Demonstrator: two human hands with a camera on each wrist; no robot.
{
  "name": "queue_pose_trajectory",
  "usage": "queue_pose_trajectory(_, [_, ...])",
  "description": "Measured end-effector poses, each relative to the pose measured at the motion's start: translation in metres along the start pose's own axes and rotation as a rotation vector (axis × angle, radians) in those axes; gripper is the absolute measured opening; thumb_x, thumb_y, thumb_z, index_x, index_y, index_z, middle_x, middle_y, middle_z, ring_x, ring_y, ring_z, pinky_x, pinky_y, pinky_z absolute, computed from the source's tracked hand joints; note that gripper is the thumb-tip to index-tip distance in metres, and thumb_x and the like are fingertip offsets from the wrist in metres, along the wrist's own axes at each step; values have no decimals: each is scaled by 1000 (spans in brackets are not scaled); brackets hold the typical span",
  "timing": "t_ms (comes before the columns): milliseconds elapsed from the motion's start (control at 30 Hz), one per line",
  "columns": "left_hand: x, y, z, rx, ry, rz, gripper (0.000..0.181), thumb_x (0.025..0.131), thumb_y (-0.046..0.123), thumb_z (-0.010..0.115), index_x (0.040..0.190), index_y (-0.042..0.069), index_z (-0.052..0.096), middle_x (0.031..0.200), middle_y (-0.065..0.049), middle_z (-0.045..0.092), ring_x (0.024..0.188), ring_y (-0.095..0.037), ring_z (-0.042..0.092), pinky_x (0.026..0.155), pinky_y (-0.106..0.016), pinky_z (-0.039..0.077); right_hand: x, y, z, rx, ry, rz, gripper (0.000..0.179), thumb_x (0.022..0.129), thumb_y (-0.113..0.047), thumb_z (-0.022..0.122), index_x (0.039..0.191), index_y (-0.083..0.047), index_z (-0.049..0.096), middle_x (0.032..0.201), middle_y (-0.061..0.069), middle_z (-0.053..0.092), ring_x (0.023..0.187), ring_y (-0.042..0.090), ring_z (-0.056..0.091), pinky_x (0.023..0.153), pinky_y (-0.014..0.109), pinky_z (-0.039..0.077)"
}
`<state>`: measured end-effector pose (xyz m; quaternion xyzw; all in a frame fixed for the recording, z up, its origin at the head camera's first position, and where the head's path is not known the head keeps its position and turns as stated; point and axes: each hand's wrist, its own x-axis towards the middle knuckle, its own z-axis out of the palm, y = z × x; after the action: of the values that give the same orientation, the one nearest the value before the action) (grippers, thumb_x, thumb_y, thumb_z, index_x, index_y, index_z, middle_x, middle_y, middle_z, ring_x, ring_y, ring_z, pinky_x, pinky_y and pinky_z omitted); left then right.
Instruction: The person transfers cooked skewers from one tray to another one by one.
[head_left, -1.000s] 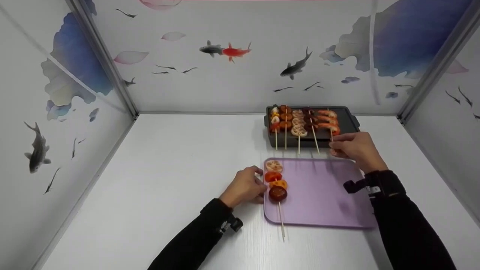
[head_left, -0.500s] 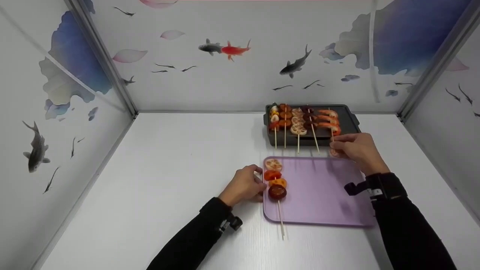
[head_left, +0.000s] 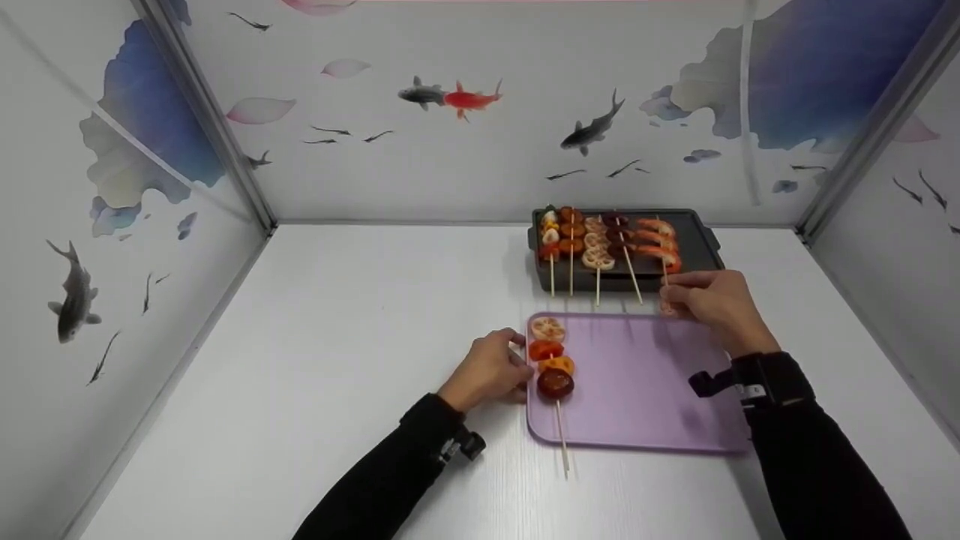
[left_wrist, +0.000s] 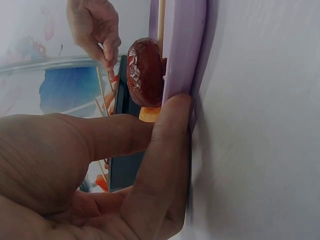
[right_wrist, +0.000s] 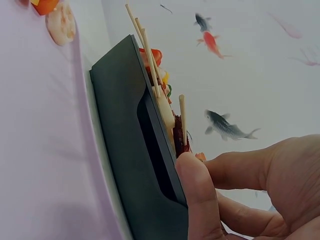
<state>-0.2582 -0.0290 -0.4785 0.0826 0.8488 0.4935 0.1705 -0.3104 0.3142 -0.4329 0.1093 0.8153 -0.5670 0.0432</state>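
Observation:
My left hand (head_left: pixel 487 371) grips the left edge of a lilac tray (head_left: pixel 645 390), fingers and thumb at its rim in the left wrist view. Along that side of the tray lies a skewer (head_left: pixel 556 384) with a lotus slice, red and orange pieces and a glossy brown cap, its stick jutting past the front edge. My right hand (head_left: pixel 716 304) pinches the stick of a shrimp skewer (head_left: pixel 658 244) at the near edge of a dark grill pan (head_left: pixel 697 236). The shrimps still lie over the pan. In the right wrist view the fingers hide most of that stick.
Left of the shrimps, the pan bears a lotus-slice skewer (head_left: pixel 598 251), a dark-brown one (head_left: pixel 619 236), an orange-brown one (head_left: pixel 571 232) and a mixed vegetable one (head_left: pixel 550 238). Their sticks point toward me. White panels (head_left: pixel 465 172) painted with fish enclose the white table (head_left: pixel 337 322).
My right hand has drawn back very slightly toward me, still pinching the shrimp skewer's stick. The left hand and the tray stay where they were.

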Motion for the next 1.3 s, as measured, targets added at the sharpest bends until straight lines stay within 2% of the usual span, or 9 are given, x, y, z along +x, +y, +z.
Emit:
queue_pose_trajectory(267, [0, 1, -1, 8, -7, 5, 48, 81, 8, 65, 125, 2, 48, 86, -7, 69, 64, -22, 71, 59, -34, 60, -3, 0, 0, 38, 11, -26, 53, 83, -27, 72, 127, -4, 57, 102, 0, 67, 86, 12, 68, 76, 27, 59])
queue_pose_trajectory(800, [0, 0, -1, -12, -14, 2, 49, 80, 7, 65, 126, 2, 47, 87, -7, 69, 64, -23, 71, 58, -34, 60, -13, 2, 1, 121, -17, -47, 50, 83, -23, 71, 126, -3, 57, 107, 6, 68, 88, 16, 69, 79, 30, 59])
queue_pose_trajectory(1133, [0, 0, -1, 3, -8, 13, 48, 80, 7, 65, 125, 1, 48, 85, -6, 69, 62, -22, 70, 56, -33, 59, -22, -1, 3, 143, -22, -72, 50, 82, -22, 72, 125, -1, 57, 105, 9, 69, 84, 17, 70, 76, 30, 59])
queue_pose_trajectory(1300, [0, -1, -1, -3, -11, 20, 48, 80, 6, 64, 125, 0, 48, 84, -7, 70, 61, -22, 70, 55, -33, 59, -26, -1, 5, 121, -14, -83, 49, 83, -22, 72, 125, -2, 58, 103, 7, 69, 83, 18, 70, 76, 31, 59])
